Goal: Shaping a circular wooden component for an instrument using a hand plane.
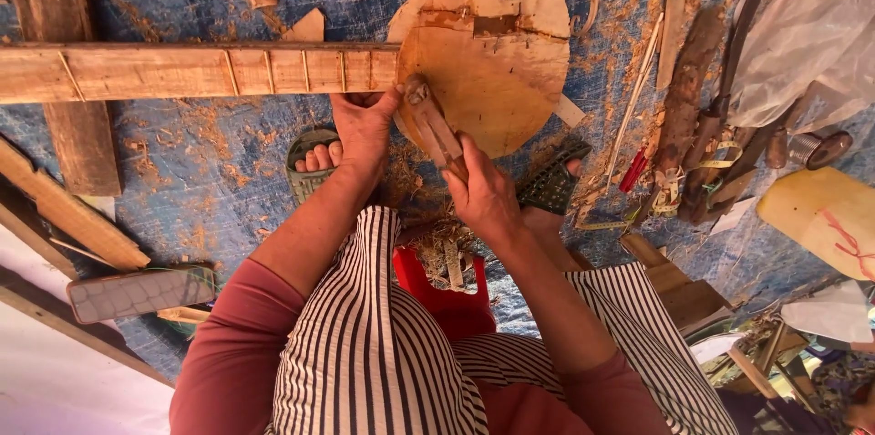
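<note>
Left hand point(363, 125) cups the underside of the long wooden neck with cord frets point(196, 70) right where it meets the round flat wooden body disc point(492, 61); fingers curled up against the wood, thumb toward the disc edge. Right hand point(483, 193) is closed tight round the brown wooden handle of a tool point(433, 125), its tip pressed at the neck-disc joint. The instrument lies across a blue tarp strewn with wood shavings point(210, 152). Feet in green sandals point(310, 166) rest beneath it.

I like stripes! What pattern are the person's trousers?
Black-and-white striped trousers, clearest in the head view.
</note>
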